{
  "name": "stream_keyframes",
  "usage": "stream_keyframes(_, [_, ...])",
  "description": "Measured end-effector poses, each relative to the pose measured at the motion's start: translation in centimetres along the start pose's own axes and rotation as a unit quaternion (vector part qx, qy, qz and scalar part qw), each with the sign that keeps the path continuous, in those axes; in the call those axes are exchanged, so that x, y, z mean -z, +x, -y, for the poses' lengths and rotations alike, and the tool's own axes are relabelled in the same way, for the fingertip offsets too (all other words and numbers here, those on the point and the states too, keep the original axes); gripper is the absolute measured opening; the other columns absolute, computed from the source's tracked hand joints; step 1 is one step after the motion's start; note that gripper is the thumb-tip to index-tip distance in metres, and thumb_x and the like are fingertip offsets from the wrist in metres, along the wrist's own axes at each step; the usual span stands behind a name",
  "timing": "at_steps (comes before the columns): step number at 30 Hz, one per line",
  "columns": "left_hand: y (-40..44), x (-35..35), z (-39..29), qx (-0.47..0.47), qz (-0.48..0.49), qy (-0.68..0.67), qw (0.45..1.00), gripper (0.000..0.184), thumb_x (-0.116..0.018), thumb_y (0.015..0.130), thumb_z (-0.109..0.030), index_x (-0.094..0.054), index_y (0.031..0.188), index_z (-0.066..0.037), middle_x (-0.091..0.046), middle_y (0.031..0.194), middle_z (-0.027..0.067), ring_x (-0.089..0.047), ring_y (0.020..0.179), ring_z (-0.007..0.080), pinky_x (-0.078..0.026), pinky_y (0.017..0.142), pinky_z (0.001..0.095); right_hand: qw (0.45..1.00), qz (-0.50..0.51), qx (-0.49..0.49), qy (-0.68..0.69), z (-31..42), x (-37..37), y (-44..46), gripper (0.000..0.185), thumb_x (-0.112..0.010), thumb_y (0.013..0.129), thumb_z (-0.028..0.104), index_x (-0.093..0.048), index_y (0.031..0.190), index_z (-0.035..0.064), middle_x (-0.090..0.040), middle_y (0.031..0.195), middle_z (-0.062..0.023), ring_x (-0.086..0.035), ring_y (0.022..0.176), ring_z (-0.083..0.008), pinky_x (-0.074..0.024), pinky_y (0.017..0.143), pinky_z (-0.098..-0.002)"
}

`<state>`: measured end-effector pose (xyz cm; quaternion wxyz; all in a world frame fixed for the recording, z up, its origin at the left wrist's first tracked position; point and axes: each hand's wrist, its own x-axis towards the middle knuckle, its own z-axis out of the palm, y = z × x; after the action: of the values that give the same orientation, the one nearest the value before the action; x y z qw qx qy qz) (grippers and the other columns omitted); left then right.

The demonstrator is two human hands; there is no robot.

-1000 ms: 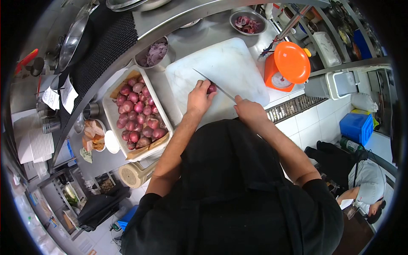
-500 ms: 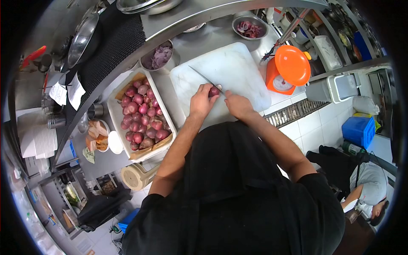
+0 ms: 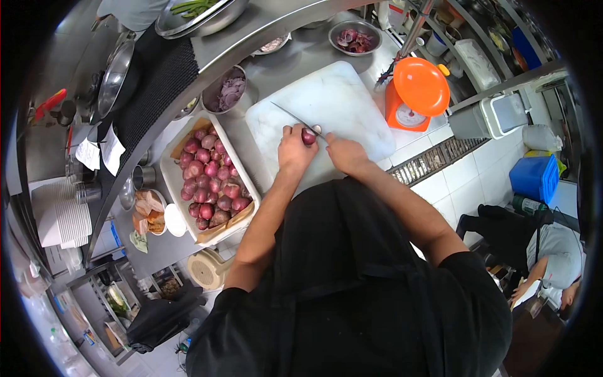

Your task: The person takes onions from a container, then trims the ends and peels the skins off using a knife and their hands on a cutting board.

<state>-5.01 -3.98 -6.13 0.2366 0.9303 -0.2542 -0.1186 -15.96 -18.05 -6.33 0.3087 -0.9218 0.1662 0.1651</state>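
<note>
The white board (image 3: 352, 94) is worked on; the onion tray (image 3: 174, 188) is parked at its eight o'clock; by the left hand (image 3: 295, 151), fingers clamped, the red onion (image 3: 308, 137) is pinned near mid-board; the handle is wrapped by the right hand's (image 3: 345, 154) fingers; the knife (image 3: 290, 114) is aimed at ten o'clock; fingertips are best kept curled clear.

1. This person wears a plain black top (image 3: 480, 320), its short sleeves (image 3: 468, 279) stopping near the elbows.
2. Over it I see an apron (image 3: 326, 245), black too, the cloth soft, creased and folded over in places.
3. Dark straps (image 3: 433, 320) run along both sides of the chest.
4. Both forearms (image 3: 267, 220) are bare, as are the left hand (image 3: 295, 151) and right hand (image 3: 347, 156).
</note>
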Motion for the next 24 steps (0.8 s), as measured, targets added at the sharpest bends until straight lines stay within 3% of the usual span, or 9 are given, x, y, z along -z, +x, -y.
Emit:
stream_keyframes(8, [-0.7, 0.3, 1.1, -0.001, -0.050, -0.025, 0.998, 0.050, -0.086, 0.077, -0.027, -0.066, 0.119, -0.009, -0.073, 0.109, 0.0142, -0.073, 0.102, 0.0339, -0.059, 0.089, 0.0445, 1.000, -0.005, 0.004, 0.001, -0.2, -0.2, 0.3, 0.026, -0.052, 0.108, 0.023, -0.054, 0.123, 0.0026, -0.075, 0.106, -0.0231, -0.072, 0.102, -0.0439, -0.0559, 0.088, -0.0571])
stream_keyframes(14, [-0.8, -0.4, 2.5, 0.022, -0.005, -0.134, 0.991, 0.052, -0.086, 0.080, -0.021, -0.061, 0.122, -0.005, -0.076, 0.109, 0.0138, -0.076, 0.096, 0.0258, -0.061, 0.086, 0.0377, 1.000, -0.010, 0.007, -0.002, 0.0, 0.1, -0.1, 0.025, -0.052, 0.108, 0.023, -0.055, 0.122, 0.0020, -0.075, 0.105, -0.0233, -0.073, 0.101, -0.0433, -0.0565, 0.087, -0.0563])
stream_keyframes(17, [-0.9, -1.2, 3.4, -0.014, -0.007, -0.193, 0.981, 0.054, -0.085, 0.082, -0.016, -0.057, 0.126, -0.003, -0.076, 0.109, 0.0129, -0.076, 0.097, 0.0218, -0.061, 0.088, 0.0364, 1.000, -0.021, 0.011, 0.003, -0.3, -0.1, 0.0, 0.025, -0.054, 0.107, 0.024, -0.054, 0.120, 0.0022, -0.075, 0.102, -0.0239, -0.072, 0.098, -0.0449, -0.0559, 0.087, -0.0574])
stream_keyframes(24, [-1.3, -1.5, 3.7, -0.023, -0.020, -0.267, 0.963, 0.056, -0.087, 0.081, -0.018, -0.057, 0.126, -0.004, -0.075, 0.112, 0.0139, -0.075, 0.100, 0.0246, -0.060, 0.089, 0.0381, 1.000, -0.020, 0.011, -0.005, -0.3, -0.1, 0.1, 0.027, -0.055, 0.107, 0.025, -0.054, 0.120, 0.0018, -0.075, 0.101, -0.0244, -0.073, 0.097, -0.0448, -0.0564, 0.085, -0.0573])
